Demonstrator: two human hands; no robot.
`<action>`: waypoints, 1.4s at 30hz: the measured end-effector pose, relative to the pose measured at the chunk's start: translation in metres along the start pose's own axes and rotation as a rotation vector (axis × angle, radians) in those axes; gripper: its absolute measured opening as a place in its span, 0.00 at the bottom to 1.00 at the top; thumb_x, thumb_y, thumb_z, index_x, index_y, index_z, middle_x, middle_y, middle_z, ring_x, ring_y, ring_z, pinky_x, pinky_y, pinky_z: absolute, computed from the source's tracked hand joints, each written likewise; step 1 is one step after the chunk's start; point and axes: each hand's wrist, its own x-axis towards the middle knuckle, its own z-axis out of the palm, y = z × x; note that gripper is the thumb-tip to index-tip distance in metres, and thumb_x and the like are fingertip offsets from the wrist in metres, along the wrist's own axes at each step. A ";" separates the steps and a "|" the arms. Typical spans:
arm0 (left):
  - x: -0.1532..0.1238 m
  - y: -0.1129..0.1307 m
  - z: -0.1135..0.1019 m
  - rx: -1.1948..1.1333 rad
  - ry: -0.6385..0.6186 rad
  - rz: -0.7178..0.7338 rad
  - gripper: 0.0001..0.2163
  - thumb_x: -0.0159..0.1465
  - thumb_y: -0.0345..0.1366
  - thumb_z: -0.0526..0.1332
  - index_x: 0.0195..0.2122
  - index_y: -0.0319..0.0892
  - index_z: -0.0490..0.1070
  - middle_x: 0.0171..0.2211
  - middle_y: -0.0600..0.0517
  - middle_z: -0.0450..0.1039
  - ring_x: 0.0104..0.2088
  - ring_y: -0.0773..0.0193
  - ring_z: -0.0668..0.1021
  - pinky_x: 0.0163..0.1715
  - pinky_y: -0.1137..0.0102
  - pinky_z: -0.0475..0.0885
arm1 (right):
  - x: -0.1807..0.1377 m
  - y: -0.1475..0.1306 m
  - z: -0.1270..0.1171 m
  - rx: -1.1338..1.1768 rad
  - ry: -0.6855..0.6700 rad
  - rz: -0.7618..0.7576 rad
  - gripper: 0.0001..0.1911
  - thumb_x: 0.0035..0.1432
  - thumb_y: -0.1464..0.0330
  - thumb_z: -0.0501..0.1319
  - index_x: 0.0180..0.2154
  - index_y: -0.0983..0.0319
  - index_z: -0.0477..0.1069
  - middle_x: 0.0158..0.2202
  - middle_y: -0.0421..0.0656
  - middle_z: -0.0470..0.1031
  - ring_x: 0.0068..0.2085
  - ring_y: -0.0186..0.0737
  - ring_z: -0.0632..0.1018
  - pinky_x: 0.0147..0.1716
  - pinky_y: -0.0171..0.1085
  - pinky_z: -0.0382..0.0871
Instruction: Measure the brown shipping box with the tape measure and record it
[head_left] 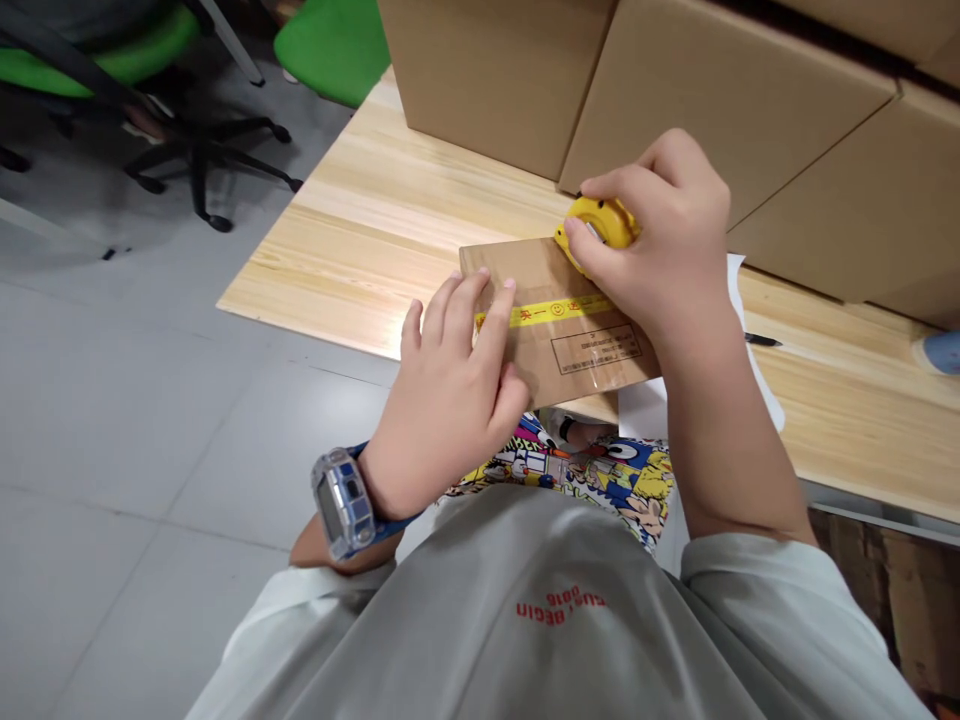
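Observation:
A flat cardboard box (585, 345) lies at the front edge of the wooden table, slightly tilted in view. A yellow tape with red print runs across it, and a black-framed printed label is near its front. My left hand (457, 370) rests flat on the box's left end, fingers spread, with a blue watch (345, 503) on its wrist. My right hand (660, 235) grips a yellow tape measure (606, 222) at the box's far edge. Its blade, if drawn out, cannot be made out. My right palm and forearm hide the box's right end.
Large cardboard cartons (645, 100) stand along the back of the wooden table (322, 240). To the right are white paper (754, 350), a black pen (763, 340) and a blue cylindrical object (941, 352). Green chairs (330, 50) are at the upper left.

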 end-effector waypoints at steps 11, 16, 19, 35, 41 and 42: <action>0.040 0.015 -0.017 0.023 0.002 -0.006 0.30 0.68 0.41 0.45 0.72 0.54 0.48 0.72 0.46 0.54 0.76 0.50 0.58 0.80 0.41 0.58 | -0.016 -0.004 -0.012 -0.022 0.041 -0.109 0.03 0.59 0.67 0.64 0.33 0.56 0.71 0.34 0.43 0.70 0.34 0.42 0.73 0.35 0.45 0.73; 0.050 0.017 -0.017 0.088 -0.109 0.007 0.31 0.67 0.43 0.43 0.73 0.60 0.44 0.66 0.46 0.63 0.67 0.50 0.69 0.72 0.42 0.69 | -0.018 -0.007 -0.018 0.008 0.044 -0.144 0.05 0.60 0.66 0.64 0.31 0.56 0.70 0.31 0.42 0.66 0.33 0.42 0.72 0.33 0.45 0.73; 0.054 0.020 -0.019 0.144 -0.140 -0.008 0.31 0.67 0.44 0.42 0.72 0.61 0.43 0.62 0.44 0.67 0.63 0.48 0.72 0.66 0.43 0.74 | -0.019 -0.011 -0.022 0.041 0.145 -0.224 0.06 0.57 0.67 0.66 0.29 0.57 0.70 0.29 0.40 0.63 0.30 0.38 0.70 0.29 0.42 0.70; 0.061 0.019 -0.014 0.100 -0.115 -0.097 0.30 0.65 0.45 0.48 0.70 0.64 0.51 0.55 0.45 0.70 0.58 0.51 0.73 0.61 0.49 0.77 | -0.053 -0.042 -0.061 0.058 0.059 -0.037 0.08 0.56 0.72 0.66 0.32 0.53 0.72 0.26 0.40 0.66 0.25 0.41 0.68 0.23 0.44 0.60; 0.061 0.019 -0.014 0.094 -0.117 -0.105 0.30 0.65 0.44 0.47 0.70 0.64 0.51 0.55 0.46 0.70 0.58 0.51 0.73 0.61 0.48 0.77 | -0.109 -0.040 -0.108 0.033 -0.100 -0.016 0.09 0.56 0.73 0.69 0.38 0.54 0.77 0.32 0.45 0.74 0.30 0.46 0.76 0.21 0.45 0.71; 0.061 0.019 -0.014 0.093 -0.111 -0.104 0.30 0.65 0.44 0.47 0.70 0.64 0.52 0.54 0.46 0.70 0.58 0.52 0.73 0.61 0.49 0.77 | -0.117 -0.039 -0.114 0.027 -0.108 -0.040 0.10 0.55 0.73 0.71 0.39 0.54 0.78 0.32 0.45 0.75 0.30 0.46 0.77 0.22 0.45 0.73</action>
